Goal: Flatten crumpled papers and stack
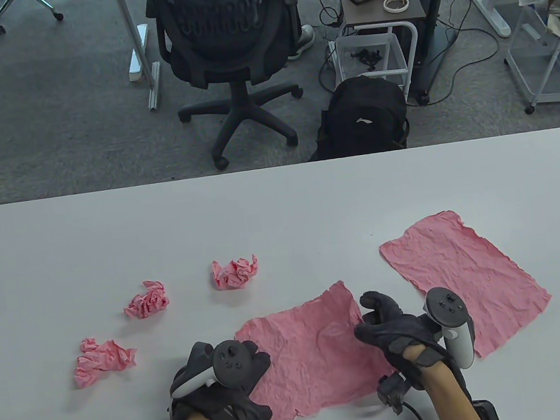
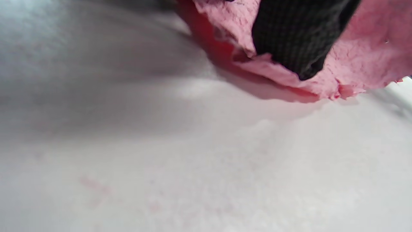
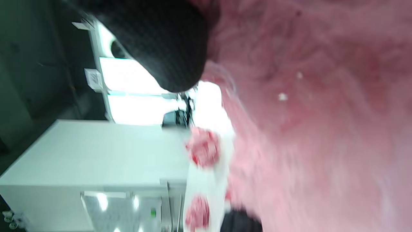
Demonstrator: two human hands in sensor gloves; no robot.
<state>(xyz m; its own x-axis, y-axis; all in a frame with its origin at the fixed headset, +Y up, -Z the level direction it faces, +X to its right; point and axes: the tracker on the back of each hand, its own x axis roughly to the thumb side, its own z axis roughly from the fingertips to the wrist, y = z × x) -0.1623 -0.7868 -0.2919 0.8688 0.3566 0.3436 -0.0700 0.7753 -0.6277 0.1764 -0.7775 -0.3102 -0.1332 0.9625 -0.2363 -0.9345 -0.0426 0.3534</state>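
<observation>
A wrinkled, mostly flattened pink sheet (image 1: 312,361) lies at the table's near middle. My left hand (image 1: 253,366) grips its left edge; in the left wrist view a gloved finger (image 2: 296,38) sits on the paper (image 2: 363,54), whose edge is lifted a little off the table. My right hand (image 1: 369,319) pinches the sheet's right edge; the paper (image 3: 322,112) fills the right wrist view under a fingertip (image 3: 161,42). A second flattened pink sheet (image 1: 459,276) lies to the right. Three crumpled pink balls (image 1: 147,300) (image 1: 235,272) (image 1: 101,359) sit to the left.
The white table (image 1: 279,204) stretches back to its far edge. Beyond it stand an office chair (image 1: 228,40), a black backpack (image 1: 363,114) and a side cart (image 1: 376,3) on the floor. Two balls show blurred in the right wrist view (image 3: 203,150) (image 3: 198,212).
</observation>
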